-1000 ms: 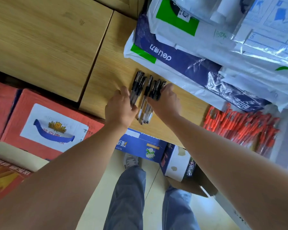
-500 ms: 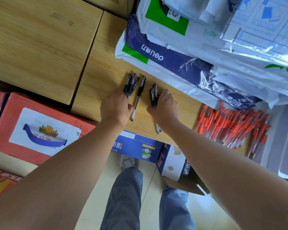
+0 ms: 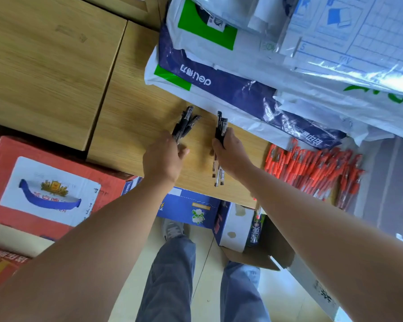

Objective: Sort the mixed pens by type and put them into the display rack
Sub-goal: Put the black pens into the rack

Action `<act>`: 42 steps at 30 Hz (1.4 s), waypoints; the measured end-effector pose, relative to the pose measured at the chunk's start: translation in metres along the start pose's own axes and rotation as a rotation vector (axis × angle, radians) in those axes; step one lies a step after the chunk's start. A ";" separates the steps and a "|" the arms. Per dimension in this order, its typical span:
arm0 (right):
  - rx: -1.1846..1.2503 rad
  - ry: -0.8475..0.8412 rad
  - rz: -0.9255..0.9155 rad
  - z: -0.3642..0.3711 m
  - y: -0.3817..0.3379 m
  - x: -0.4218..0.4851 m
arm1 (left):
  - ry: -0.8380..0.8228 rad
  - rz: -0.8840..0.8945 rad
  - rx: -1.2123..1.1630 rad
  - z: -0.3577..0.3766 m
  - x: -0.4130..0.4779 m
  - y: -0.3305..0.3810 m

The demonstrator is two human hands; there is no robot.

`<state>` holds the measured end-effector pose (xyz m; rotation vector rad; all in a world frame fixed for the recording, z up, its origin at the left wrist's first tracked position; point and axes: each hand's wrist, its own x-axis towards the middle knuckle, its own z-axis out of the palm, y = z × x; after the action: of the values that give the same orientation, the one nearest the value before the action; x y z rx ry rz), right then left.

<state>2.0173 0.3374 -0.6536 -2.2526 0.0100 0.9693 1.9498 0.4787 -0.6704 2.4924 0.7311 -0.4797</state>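
On a wooden counter (image 3: 137, 117), the left hand (image 3: 163, 159) curls its fingers round a bundle of black pens (image 3: 184, 124). The right hand (image 3: 230, 152) grips a second bundle (image 3: 220, 126), apparently three pens. A heap of red pens (image 3: 312, 168) lies at far right.

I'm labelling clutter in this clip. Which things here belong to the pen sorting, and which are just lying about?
In the job: left bunch of black pens, gripped by the left hand; right bunch of black pens, gripped by the right hand; red pens heaped on the table.
Lying about: blue and white bag; red carton; blue box; plastic-wrapped sheets.
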 end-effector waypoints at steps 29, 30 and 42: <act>0.634 0.012 0.029 -0.181 0.046 -0.151 | -0.320 0.049 -0.695 -0.043 -0.172 0.169; 0.659 0.021 0.031 -0.189 0.049 -0.159 | -0.334 0.085 -0.632 -0.048 -0.182 0.176; 0.709 0.038 -0.054 -0.236 0.086 -0.279 | -0.423 0.197 -0.258 -0.086 -0.295 0.239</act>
<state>1.9448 0.0642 -0.4061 -1.6059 0.2659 0.7395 1.8703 0.2313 -0.3803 2.0969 0.3507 -0.7553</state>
